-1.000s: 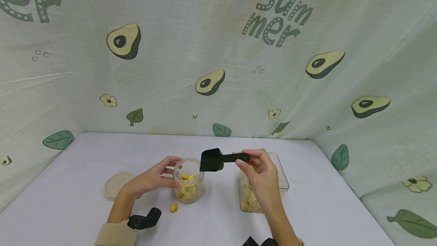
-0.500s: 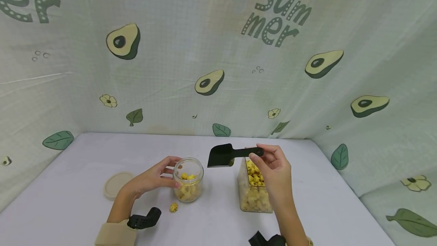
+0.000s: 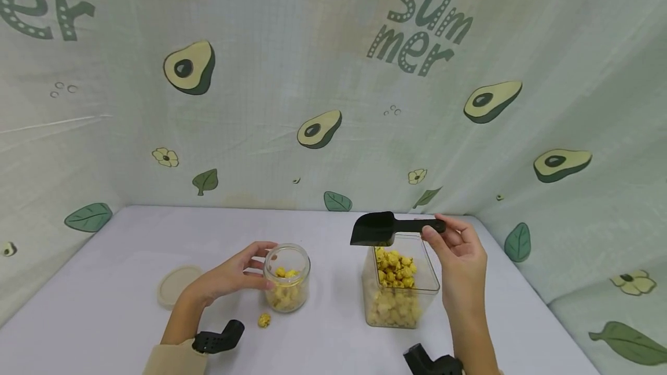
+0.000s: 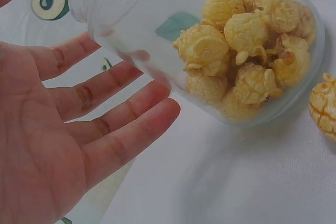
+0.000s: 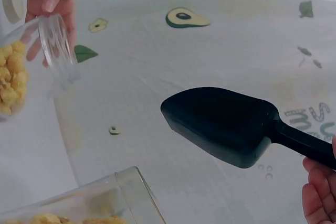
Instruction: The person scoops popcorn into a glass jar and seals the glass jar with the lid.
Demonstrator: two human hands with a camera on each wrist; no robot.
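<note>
A pale cloth [image 3: 250,74] printed with avocados, leaves and "summer" hangs behind a white table [image 3: 323,346]. In the head view we see a glass jar [image 3: 288,250] standing upright, partly filled with popcorn [image 3: 288,274]. The left grip [image 3: 237,274] rests on it from nine o'clock, thumb and fingers apart. A pale round lid [image 3: 177,285] lies further out at nine from the jar, a loose piece [image 3: 264,320] at seven, and a clear box [image 3: 398,290] of yellow popcorn at three. At about two from that box, the right grip [image 3: 464,247] is clamped on the handle of a black scoop [image 3: 372,230], whose blade points to nine.

In the left wrist view, we find the jar at one o'clock, straight fingers reaching its side, the loose piece at three.

In the right wrist view, we have the scoop near the centre, its handle pinched at four, the box at seven, the jar between nine and ten
</note>
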